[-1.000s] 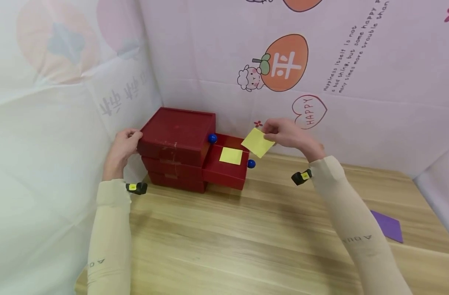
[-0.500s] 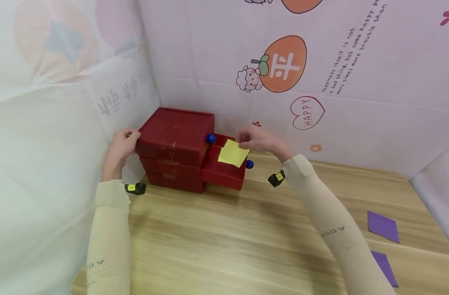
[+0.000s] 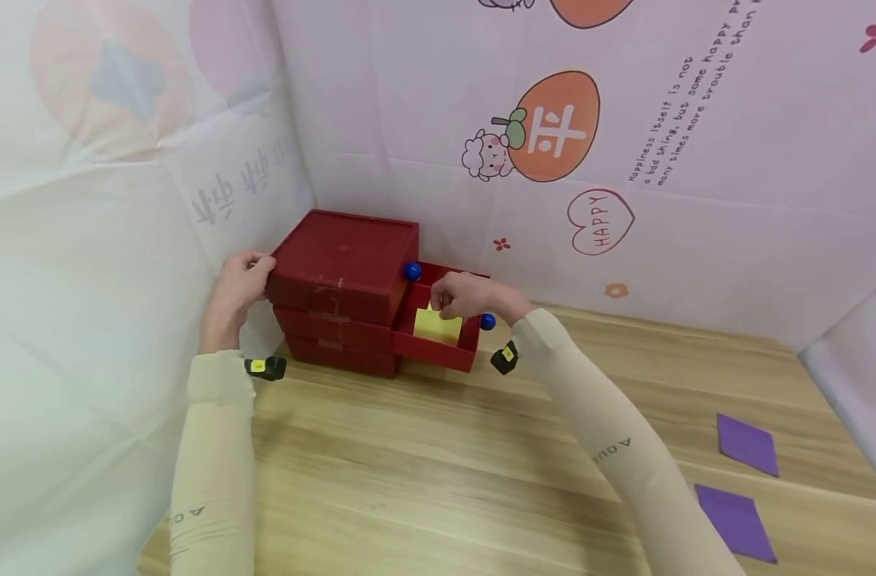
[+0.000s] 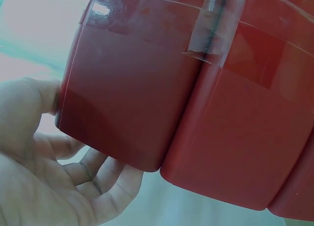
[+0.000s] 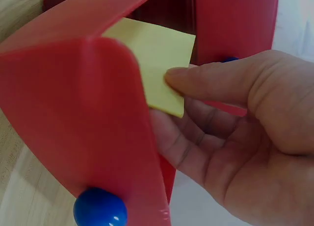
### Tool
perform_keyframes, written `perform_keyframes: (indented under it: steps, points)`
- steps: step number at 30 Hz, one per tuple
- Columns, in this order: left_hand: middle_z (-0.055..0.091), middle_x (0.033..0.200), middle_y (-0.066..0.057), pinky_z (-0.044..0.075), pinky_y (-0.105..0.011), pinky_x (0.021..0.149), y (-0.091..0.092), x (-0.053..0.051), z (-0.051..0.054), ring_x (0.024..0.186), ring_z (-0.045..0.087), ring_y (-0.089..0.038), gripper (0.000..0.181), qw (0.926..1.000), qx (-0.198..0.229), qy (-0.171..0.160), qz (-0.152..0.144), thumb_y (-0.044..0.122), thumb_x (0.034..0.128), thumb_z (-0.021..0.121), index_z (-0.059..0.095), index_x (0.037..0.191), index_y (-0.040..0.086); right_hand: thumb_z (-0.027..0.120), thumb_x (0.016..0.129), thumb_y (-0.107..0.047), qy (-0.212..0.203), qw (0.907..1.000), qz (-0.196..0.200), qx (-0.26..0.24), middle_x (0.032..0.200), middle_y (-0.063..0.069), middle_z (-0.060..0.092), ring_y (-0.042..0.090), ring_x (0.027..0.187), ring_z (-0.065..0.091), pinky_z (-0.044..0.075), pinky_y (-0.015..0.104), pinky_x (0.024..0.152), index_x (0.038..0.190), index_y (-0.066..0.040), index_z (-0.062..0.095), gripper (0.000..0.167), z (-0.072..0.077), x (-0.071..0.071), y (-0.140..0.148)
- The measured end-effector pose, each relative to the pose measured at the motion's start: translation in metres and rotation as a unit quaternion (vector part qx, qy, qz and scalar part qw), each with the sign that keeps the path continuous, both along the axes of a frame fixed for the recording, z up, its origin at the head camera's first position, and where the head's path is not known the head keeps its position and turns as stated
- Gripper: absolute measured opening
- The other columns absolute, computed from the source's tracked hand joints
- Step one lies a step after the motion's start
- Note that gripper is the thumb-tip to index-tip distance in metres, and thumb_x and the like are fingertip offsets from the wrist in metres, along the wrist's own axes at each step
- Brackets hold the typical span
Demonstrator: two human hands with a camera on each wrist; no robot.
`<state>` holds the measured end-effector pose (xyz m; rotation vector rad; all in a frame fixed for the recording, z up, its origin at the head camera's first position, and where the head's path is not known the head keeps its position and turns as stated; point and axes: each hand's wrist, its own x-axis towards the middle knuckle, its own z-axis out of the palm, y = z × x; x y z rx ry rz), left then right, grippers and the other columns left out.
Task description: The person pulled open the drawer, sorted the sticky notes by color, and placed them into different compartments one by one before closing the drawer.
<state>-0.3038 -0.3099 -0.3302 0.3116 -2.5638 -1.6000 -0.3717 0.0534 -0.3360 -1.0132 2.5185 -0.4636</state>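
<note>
A stack of red drawer boxes point(image 3: 337, 256) stands in the corner, one drawer point(image 3: 434, 350) pulled out to the right. My left hand point(image 3: 234, 294) grips the top box at its left rear corner; in the left wrist view that hand point(image 4: 64, 172) has its thumb on one face and its fingers around the end. My right hand point(image 3: 466, 294) is over the pulled-out drawer, pinching a yellow paper square point(image 3: 438, 326). In the right wrist view the thumb of the right hand point(image 5: 235, 123) presses on the yellow square point(image 5: 162, 64), partly inside the drawer. The other yellow square is mostly hidden.
Blue ball knobs point(image 3: 412, 271) sit on the drawers' right ends, one of them point(image 3: 487, 322) on the pulled-out drawer. Two purple squares point(image 3: 747, 444) lie on the wooden table point(image 3: 409, 464) at the right. Printed cloth walls point(image 3: 423, 96) stand behind and at the left.
My right hand has moved left and down with its yellow square, from right of the pulled-out drawer to inside its outline. My left hand has stayed on the top box. More purple paper shows.
</note>
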Motion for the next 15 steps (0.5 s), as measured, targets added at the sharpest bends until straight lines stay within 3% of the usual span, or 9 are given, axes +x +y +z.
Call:
perform_keyframes:
  steps: [8, 15]
  points:
    - [0.049, 0.105, -0.003, 0.051, -0.02, 0.068, 0.0, -0.001, 0.0, 0.08, 0.054, -0.008, 0.039, 1.0, 0.006, 0.005, 0.0, 0.032, 0.0991, 0.041, 0.052, 0.121, 0.002, 0.064, 0.092, -0.011, 0.004, 0.9999, -0.011, 0.012, 0.099, 0.005, 0.065, 0.02, 0.087, 0.057, 0.051, 0.03, 0.079, 0.104, -0.009, 0.065, 0.012, -0.01, -0.003, -0.002]
    - [0.05, 0.101, 0.0, 0.051, -0.023, 0.071, 0.0, -0.001, -0.001, 0.079, 0.054, -0.008, 0.033, 0.9999, 0.009, 0.0, 0.008, 0.031, 0.0988, 0.042, 0.054, 0.116, 0.005, 0.063, 0.094, -0.019, 0.04, 0.9989, -0.022, -0.006, 0.101, 0.005, 0.068, 0.019, 0.087, 0.061, 0.053, 0.032, 0.079, 0.111, -0.009, 0.067, 0.02, -0.013, 0.001, 0.0]
